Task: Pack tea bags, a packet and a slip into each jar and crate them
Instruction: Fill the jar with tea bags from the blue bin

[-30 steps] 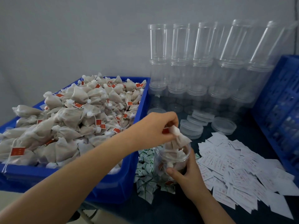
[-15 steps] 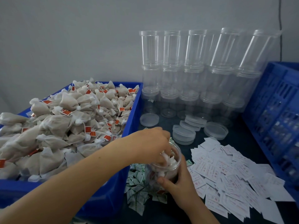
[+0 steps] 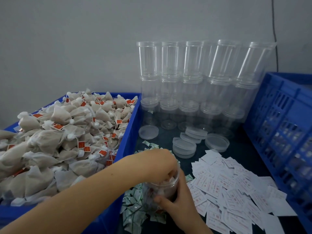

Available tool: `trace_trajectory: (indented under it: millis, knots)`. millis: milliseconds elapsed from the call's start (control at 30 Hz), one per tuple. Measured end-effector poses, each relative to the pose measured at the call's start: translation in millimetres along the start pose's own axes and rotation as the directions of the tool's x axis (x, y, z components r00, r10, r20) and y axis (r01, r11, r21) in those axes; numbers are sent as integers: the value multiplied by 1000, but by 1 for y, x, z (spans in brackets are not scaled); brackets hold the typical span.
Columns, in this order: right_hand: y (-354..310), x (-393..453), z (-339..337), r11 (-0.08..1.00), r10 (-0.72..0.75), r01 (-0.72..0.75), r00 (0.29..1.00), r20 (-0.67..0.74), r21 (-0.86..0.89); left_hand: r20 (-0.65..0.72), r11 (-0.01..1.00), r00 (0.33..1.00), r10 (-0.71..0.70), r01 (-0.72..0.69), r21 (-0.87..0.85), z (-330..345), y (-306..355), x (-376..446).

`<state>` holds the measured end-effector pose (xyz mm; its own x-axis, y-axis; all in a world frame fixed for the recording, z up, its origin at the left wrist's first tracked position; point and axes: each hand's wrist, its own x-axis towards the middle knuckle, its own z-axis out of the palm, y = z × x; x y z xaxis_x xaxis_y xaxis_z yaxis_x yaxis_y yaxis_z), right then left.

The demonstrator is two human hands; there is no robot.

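A: Where was the clear jar (image 3: 166, 186)?

B: On the dark counter (image 3: 236, 149), beside the blue bin (image 3: 130, 132) of tea bags (image 3: 67, 132), over green packets (image 3: 133, 210). The right hand (image 3: 179, 201) gripped its side.

A: And the left hand (image 3: 157, 161)?

B: Its fingers curled down into the jar's mouth; whether they pinched a bag could not be told. White slips (image 3: 236, 191) lay right, lids (image 3: 184, 146) behind.

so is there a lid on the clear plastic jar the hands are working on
No, the clear plastic jar is open at the top, with the left hand pushing into its mouth while the right hand grips its side.
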<state>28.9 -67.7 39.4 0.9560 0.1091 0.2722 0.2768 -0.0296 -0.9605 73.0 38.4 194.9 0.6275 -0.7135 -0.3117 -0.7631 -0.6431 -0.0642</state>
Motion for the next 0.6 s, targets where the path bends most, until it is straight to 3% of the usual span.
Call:
trace_trajectory:
  millis: [100, 433, 500, 600]
  knots:
    - [0, -2, 0, 1000, 12, -12, 1000, -11, -4, 52, 998, 998, 21, -24, 57, 1, 4, 7]
    - [-3, -3, 2, 1000, 8, -8, 1000, -27, -20, 274, 980, 955, 116, -66, -186, -14, -4, 5]
    - [-2, -2, 1, 1000, -6, 6, 1000, -15, -14, 245, 924, 964, 105, -3, -383, -22, -16, 0]
    - [-1, -2, 2, 1000, -13, 13, 999, -30, -1, 17, 733, 997, -73, 65, -677, -32, -39, -3]
